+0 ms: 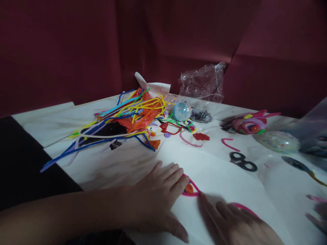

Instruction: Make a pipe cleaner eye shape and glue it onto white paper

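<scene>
My left hand lies flat on a white sheet of paper, fingers spread. Its fingertips cover part of a pink pipe cleaner outline shaped like an eye or a leaf. Inside that outline sits a small orange coil with a bit of blue beside it. My right hand reaches in from the lower right, its index finger stretched out and touching the outline's pointed right end. A second curved pink pipe cleaner shows behind the right knuckles, partly hidden; whether the hand touches it I cannot tell.
A pile of coloured pipe cleaners lies at the left back. Behind are a clear ball and a crumpled plastic bag. To the right are black-handled scissors, a pink coiled figure and blurred fingers at the edge.
</scene>
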